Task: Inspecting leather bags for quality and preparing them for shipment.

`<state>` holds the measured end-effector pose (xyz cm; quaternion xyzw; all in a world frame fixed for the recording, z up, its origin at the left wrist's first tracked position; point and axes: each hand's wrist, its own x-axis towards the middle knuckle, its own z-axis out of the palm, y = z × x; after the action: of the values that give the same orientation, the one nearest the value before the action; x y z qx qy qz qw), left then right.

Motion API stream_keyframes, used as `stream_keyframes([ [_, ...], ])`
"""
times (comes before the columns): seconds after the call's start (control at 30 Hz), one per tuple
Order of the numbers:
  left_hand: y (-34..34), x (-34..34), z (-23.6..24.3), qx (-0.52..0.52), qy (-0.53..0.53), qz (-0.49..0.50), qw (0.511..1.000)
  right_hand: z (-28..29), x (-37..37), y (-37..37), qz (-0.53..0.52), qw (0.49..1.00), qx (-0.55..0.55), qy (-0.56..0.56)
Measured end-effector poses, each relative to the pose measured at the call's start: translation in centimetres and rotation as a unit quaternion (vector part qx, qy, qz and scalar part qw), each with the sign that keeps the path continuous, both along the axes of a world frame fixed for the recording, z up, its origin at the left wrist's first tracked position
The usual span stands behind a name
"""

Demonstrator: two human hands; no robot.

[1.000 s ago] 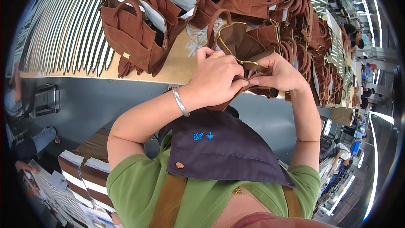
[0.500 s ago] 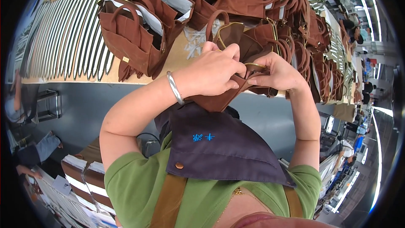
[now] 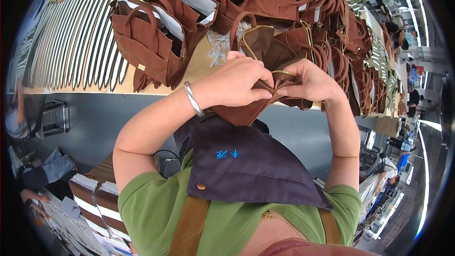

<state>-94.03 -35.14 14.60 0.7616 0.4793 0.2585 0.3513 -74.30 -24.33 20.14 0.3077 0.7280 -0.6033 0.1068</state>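
Note:
A brown handbag (image 3: 239, 114) rests against my apron at the table's near edge, its top gaping and a gold-toothed zipper (image 3: 284, 73) curving along the opening. My left hand (image 3: 244, 79), with a silver bangle at the wrist, pinches the bag's edge between thumb and fingers. Close beside it, my right hand (image 3: 305, 81) grips the same edge near the zipper's end. The thumbs almost meet at the seam. What exactly lies between the fingertips is too small to make out. One looped handle (image 3: 235, 31) stands up behind my left hand.
Several brown handbags (image 3: 147, 42) stand left of my hands, and many more (image 3: 327, 0) crowd the back and right. Long zipper strips (image 3: 76, 38) lie in rows at the far left. Pale scraps (image 3: 219, 47) lie on the table (image 3: 196, 68). A person's legs (image 3: 52, 166) show at lower left.
My left hand's fingers have curled lower, bringing its thumb and fingertips closer to the right thumb at the bag's edge. The right hand has barely moved. The person at lower left has shifted.

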Motion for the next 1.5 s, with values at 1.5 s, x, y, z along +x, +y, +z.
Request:
stream_keyframes([
  [1.5, 0.2, 2.4, 0.7, 0.189, -0.026, 0.208, 0.959, -0.8, 2.5, -1.7, -0.118, 0.961, 0.185, 0.171],
])
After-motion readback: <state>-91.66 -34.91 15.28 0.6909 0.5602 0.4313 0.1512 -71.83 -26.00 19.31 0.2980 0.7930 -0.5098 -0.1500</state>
